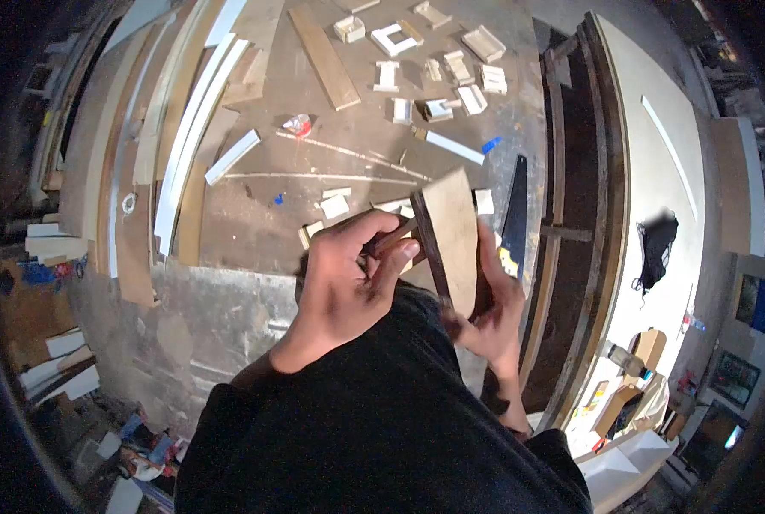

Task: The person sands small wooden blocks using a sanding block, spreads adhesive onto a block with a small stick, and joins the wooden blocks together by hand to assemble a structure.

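Close to my chest, my right hand [494, 313] grips a pale wooden panel [452, 236] by its right side and lower end. The panel is tilted up, and a dark brown edge runs along its left side. Thumb and fingers of my left hand [344, 274] are closed on a thin brown wood strip [406, 233] beside that edge. Whether strip and panel are joined I cannot tell. Beneath the hands, small white wood offcuts [334, 206] lie on the table. A handsaw [515, 206] with a dark blade rests just right of the panel.
Several small wooden frames and boxes [483, 43] cover the far part of the brown worktable [254, 206]. Long boards [198, 137] are stacked at left, near a red-and-white container [297, 126]. A white panel on a dark frame [656, 163] stands at right, with black cloth [654, 253] on it.
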Motion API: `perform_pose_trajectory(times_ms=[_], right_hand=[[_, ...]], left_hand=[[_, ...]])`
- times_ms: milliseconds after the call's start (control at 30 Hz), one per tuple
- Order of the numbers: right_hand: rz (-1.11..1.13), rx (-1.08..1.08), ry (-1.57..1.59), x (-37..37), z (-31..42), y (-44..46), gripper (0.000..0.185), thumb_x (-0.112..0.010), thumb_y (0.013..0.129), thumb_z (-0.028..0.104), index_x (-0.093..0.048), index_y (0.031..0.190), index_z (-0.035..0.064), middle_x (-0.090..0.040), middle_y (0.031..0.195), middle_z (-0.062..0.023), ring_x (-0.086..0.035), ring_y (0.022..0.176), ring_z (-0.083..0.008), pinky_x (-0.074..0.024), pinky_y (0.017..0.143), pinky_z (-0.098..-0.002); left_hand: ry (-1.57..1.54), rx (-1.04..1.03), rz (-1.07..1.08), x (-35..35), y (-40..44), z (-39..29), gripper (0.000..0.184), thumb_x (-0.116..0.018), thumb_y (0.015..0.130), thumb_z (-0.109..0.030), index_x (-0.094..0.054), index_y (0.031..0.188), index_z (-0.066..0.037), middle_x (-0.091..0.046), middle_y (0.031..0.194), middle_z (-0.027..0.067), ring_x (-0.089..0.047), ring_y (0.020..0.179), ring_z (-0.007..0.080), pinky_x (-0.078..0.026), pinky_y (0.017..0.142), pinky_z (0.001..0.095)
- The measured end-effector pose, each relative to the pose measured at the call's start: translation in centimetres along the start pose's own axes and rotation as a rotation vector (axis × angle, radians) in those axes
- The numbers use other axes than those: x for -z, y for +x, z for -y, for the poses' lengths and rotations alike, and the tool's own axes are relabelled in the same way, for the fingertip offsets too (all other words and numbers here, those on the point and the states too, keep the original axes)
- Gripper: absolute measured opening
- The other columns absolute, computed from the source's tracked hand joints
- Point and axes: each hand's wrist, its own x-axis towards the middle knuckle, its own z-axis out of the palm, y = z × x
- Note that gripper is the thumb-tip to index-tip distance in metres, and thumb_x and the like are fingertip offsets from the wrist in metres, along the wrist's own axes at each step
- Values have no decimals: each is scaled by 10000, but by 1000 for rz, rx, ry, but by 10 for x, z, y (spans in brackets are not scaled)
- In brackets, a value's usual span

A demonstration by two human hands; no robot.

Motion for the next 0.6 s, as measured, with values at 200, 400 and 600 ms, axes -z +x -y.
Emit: perform_pose_trajectory(times_ms=[200,400,600], right_hand=[[-41,82,-233,10,-16,1,1069,-780,631,317,-284,1461,-138,-541,1344,-265,-567,1180,-249,-429,994,-325],[-3,63,-284,14,-9,-7,1060,-813,617,270,-301,1461,-116,-587,1266,-276,-597,1157,-267,-455,977,-338],[-156,126,-159,9,-28,-13,1100,-831,613,277,-269,1467,-128,-645,1186,-262,-658,1070,-268,-494,942,-329]], left_hand=[[-164,-40,-83,2,12,10,139,-680,902,-83,-621,896,43,-537,667,-25,-421,621,15,-344,532,192],[-212,-17,-36,7,5,2,119,-679,906,-73,-634,912,37,-544,667,-30,-420,616,3,-334,529,187],[-198,38,-147,8,-1,4,140,-678,910,-69,-650,966,56,-588,706,-12,-436,632,-7,-341,541,178]])
